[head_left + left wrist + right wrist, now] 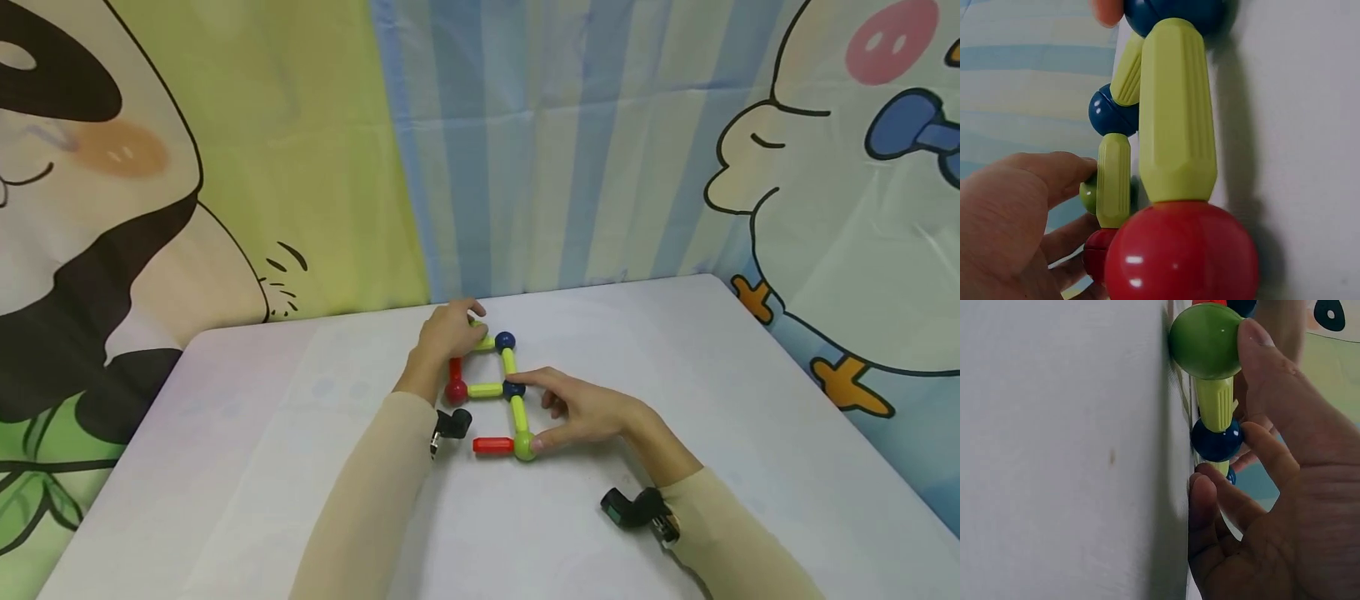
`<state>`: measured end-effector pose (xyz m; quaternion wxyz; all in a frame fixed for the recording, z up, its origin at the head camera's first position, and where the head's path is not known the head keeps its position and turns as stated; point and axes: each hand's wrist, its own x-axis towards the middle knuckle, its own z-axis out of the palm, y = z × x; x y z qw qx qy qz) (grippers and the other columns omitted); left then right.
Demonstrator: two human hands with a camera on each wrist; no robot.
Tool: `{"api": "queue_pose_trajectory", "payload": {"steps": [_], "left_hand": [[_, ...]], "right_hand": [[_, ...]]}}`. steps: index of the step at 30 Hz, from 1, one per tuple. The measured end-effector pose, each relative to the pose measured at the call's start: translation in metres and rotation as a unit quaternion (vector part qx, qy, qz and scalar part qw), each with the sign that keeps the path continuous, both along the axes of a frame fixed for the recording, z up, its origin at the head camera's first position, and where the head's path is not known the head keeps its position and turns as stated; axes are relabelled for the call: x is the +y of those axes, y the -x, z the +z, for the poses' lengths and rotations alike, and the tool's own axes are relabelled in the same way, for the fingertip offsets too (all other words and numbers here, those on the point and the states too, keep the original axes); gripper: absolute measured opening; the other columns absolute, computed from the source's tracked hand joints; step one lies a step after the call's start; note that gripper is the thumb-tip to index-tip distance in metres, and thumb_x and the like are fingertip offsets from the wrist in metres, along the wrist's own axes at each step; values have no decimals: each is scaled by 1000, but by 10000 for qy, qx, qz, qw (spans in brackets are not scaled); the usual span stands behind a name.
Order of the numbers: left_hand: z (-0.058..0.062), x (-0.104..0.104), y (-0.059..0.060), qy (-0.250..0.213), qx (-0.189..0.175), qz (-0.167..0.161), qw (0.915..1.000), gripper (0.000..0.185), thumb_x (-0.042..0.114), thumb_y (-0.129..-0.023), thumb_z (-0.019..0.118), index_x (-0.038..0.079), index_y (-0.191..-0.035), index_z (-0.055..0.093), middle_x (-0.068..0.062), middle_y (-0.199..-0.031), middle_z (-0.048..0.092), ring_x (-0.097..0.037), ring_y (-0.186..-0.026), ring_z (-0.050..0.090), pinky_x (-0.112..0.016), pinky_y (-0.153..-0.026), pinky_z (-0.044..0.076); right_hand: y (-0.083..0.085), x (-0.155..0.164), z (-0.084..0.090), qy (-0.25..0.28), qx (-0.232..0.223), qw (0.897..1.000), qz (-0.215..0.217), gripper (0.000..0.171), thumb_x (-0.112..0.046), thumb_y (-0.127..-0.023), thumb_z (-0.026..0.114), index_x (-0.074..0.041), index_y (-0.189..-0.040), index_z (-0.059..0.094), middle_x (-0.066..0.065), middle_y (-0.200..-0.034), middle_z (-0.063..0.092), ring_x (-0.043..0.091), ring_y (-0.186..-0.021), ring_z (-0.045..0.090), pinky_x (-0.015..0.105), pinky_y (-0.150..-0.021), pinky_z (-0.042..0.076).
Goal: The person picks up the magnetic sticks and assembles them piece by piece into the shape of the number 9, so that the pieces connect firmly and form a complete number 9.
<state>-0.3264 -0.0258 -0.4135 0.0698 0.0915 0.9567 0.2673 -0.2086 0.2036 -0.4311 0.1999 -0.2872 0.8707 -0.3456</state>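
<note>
A building toy of balls and rods lies flat on the table. Its near-left corner is a red ball [456, 392], joined by a yellow-green rod [1179, 112] to a blue ball [513, 389]. Another blue ball [505, 342] sits at the far right. My left hand [450, 333] covers the far-left corner, where its fingers grip a green ball [1088, 195] by a second red ball [1094, 253]. My right hand [581, 404] rests its thumb against the near green ball [1207, 340] and its index fingertip against the middle blue ball. A red rod [492, 446] sticks out leftward from the near green ball.
The white table [247, 467] runs back to a hanging cloth [510, 167] printed with stripes and cartoon animals. Black camera mounts sit at both wrists, the left one [452, 423] close to the near-left red ball.
</note>
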Motion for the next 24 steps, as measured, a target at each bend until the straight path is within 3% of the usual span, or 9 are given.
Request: {"api": "queue_pose_trajectory", "payload": {"steps": [7, 15, 20, 24], "left_hand": [[2, 1, 0, 294, 13, 27, 9996, 31, 32, -88, 59, 22, -117, 61, 0, -105, 63, -21, -89, 56, -41, -77, 44], [9, -6, -7, -161, 462, -347, 9982, 30, 30, -91, 57, 21, -119, 60, -1, -117, 61, -22, -100, 55, -42, -85, 45], [21, -20, -14, -311, 742, -726, 9941, 30, 29, -92, 57, 20, -120, 60, 0, -120, 60, -23, -106, 54, -41, -91, 44], [29, -33, -22, -418, 889, -1045, 9897, 28, 30, -93, 58, 22, -119, 59, 3, -118, 59, -20, -105, 56, -38, -89, 46]], "right_hand": [[0, -6, 4, -110, -109, 9998, -78, 90, -53, -70, 78, -41, -144, 29, 4, -121, 41, 18, -97, 49, 34, -82, 45], [-3, -6, 7, -98, -117, 9998, -106, 90, -49, -71, 78, -39, -145, 28, 5, -126, 37, 21, -98, 48, 35, -83, 44], [-4, -11, 11, -53, -48, 9999, -152, 89, -50, -75, 75, -36, -147, 25, 3, -136, 30, 21, -100, 48, 36, -83, 45], [-5, -14, 17, -105, -13, 9994, -330, 90, -52, -76, 72, -41, -148, 19, -1, -145, 20, 21, -102, 48, 35, -82, 46]]}}
